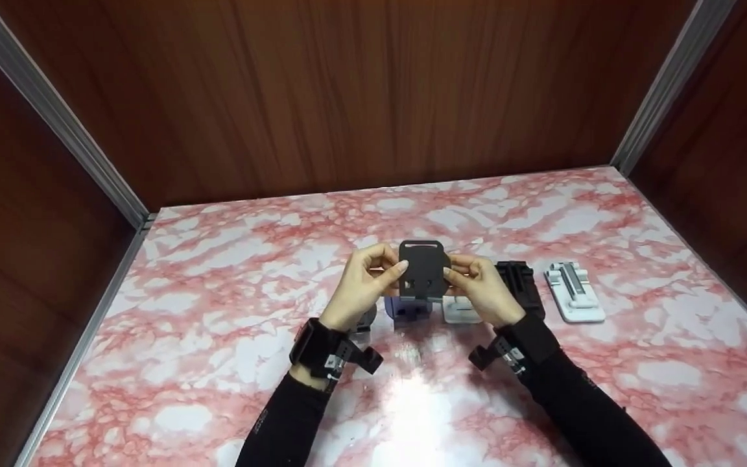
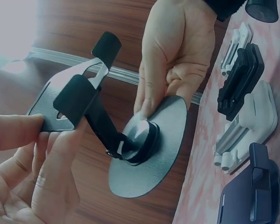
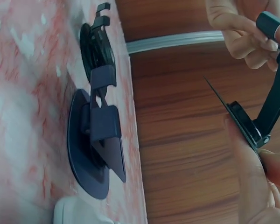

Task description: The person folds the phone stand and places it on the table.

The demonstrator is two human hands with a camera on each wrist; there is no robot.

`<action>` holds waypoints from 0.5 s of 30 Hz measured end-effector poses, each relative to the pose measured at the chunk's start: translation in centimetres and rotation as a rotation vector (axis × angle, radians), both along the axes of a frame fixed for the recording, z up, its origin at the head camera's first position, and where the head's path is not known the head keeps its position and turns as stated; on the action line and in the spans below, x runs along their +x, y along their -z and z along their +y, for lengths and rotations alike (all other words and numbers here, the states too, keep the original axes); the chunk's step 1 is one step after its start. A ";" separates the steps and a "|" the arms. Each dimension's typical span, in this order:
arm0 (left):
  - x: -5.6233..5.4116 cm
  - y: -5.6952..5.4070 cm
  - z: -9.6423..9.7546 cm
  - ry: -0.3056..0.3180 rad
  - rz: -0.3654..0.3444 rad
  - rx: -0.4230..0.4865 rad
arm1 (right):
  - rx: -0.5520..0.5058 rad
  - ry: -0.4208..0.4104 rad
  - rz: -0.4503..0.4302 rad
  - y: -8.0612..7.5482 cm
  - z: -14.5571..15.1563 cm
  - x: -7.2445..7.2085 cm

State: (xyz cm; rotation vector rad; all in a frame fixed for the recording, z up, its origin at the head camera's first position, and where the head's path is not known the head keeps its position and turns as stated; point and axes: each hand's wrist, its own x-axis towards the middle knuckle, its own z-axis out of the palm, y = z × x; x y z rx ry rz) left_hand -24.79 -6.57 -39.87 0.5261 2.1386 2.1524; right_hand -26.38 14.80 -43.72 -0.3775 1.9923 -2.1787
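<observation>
Both hands hold a dark phone stand (image 1: 423, 267) up over the table, unfolded. My left hand (image 1: 362, 284) pinches the edge of its support plate (image 2: 60, 98) between thumb and fingers. With thumb and fingers, my right hand (image 1: 485, 289) grips the round base disc (image 2: 170, 154). A hinged arm (image 2: 102, 121) joins plate and disc. Two bent lips on the plate face the left wrist camera. Beneath the hands, a dark blue phone stand (image 3: 95, 140) lies folded on the table, partly covered by the held one in the head view.
A row of folded stands lies on the pink marbled table (image 1: 218, 376): a black one (image 3: 95, 51) at left, a white one (image 2: 252, 126), another black one (image 1: 521, 287) and a white-grey one (image 1: 574, 293) at right. Brown wood panels (image 1: 347, 97) enclose the back and sides.
</observation>
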 end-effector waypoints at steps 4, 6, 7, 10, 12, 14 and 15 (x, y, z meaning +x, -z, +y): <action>-0.4 0.0 -0.1 0.015 -0.045 0.003 | 0.021 0.032 0.077 -0.2 0.0 0.0; -0.5 -0.1 -0.1 0.026 -0.067 0.002 | 0.035 0.052 0.111 -0.2 0.0 0.0; -0.6 -0.1 -0.1 0.029 -0.080 0.000 | 0.042 0.064 0.125 -0.2 0.0 0.0; -0.9 0.1 -0.2 0.044 -0.122 -0.005 | 0.074 0.096 0.168 -0.2 -0.1 0.0; -1.1 0.3 -0.2 0.052 -0.152 -0.006 | 0.115 0.117 0.204 -0.2 -0.1 0.0; -1.2 0.5 -0.2 0.057 -0.175 -0.005 | 0.165 0.141 0.252 -0.4 -0.1 0.0; -1.3 0.6 -0.2 0.058 -0.184 -0.004 | 0.199 0.158 0.274 -0.7 -0.1 0.2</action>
